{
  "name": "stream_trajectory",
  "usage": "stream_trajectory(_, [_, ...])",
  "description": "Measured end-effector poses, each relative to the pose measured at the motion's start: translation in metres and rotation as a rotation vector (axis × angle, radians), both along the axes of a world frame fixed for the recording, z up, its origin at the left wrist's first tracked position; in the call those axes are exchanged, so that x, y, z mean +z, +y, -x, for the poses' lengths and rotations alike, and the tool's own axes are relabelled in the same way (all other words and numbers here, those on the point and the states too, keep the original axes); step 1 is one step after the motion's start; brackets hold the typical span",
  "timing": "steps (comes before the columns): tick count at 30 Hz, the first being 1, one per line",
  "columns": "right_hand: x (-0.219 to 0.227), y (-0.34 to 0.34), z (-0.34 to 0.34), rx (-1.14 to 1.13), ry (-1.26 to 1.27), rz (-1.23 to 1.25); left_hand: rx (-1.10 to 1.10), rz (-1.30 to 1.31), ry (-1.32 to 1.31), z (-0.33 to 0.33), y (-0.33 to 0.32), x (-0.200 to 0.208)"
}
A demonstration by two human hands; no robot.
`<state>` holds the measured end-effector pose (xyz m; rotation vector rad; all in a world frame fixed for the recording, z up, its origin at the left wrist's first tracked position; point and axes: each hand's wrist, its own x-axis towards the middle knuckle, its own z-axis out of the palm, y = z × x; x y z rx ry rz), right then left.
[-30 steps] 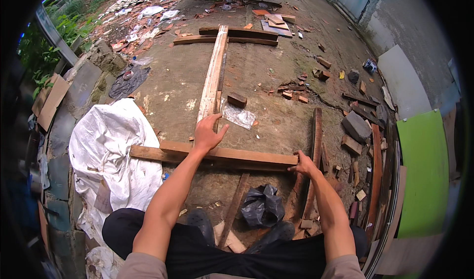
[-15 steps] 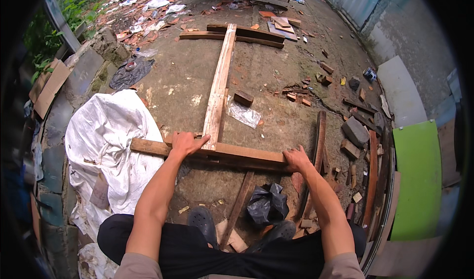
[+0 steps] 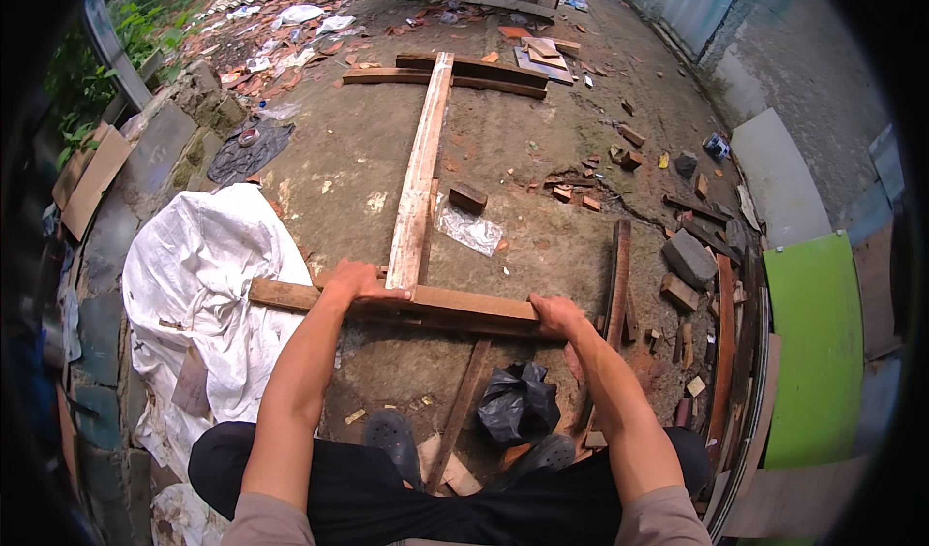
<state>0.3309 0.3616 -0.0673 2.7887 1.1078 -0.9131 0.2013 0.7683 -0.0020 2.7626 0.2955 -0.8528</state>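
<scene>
Across the front lies a thick wooden beam [image 3: 474, 305]. My left hand [image 3: 354, 283] is closed over it just left of a long pale plank [image 3: 422, 169], its thumb stretched along the top toward that plank's near end. At the beam's right end, my right hand [image 3: 559, 316] grips with the thumb on top and the fingers going round the far side, partly hidden. The long plank runs away from me, its near end meeting the beam and its far end on two dark timbers [image 3: 513, 74]. Beneath it, another darker piece shows along its right side.
A white sheet [image 3: 208, 256] lies at the left, under the beam's left end. Between my shoes stands a black plastic bag [image 3: 519, 406], beside a thin strip of wood [image 3: 459, 415]. A wood block [image 3: 468, 198], a curved timber [image 3: 619, 275] and a grey block [image 3: 691, 258] lie farther right.
My right hand has shifted a little left along the beam, its thumb now plainly over the top. The whole view has drifted slightly. My left hand keeps its place by the plank.
</scene>
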Motion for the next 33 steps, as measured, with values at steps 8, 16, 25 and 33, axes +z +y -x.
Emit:
stream_trajectory(8, [0.001,0.004,0.003,-0.005,0.000,-0.049,-0.003,-0.013,-0.067,-0.001,0.007,-0.022])
stream_trajectory(16, [-0.002,-0.002,0.002,-0.006,-0.021,-0.054,0.016,-0.045,-0.108,0.004,-0.003,-0.024])
stream_trajectory(25, [0.000,-0.005,0.008,0.006,-0.072,-0.080,-0.012,-0.052,-0.151,0.010,-0.004,-0.024])
stream_trajectory(33, [-0.003,-0.009,0.015,0.055,-0.099,-0.131,-0.018,-0.073,-0.099,0.015,0.001,-0.029])
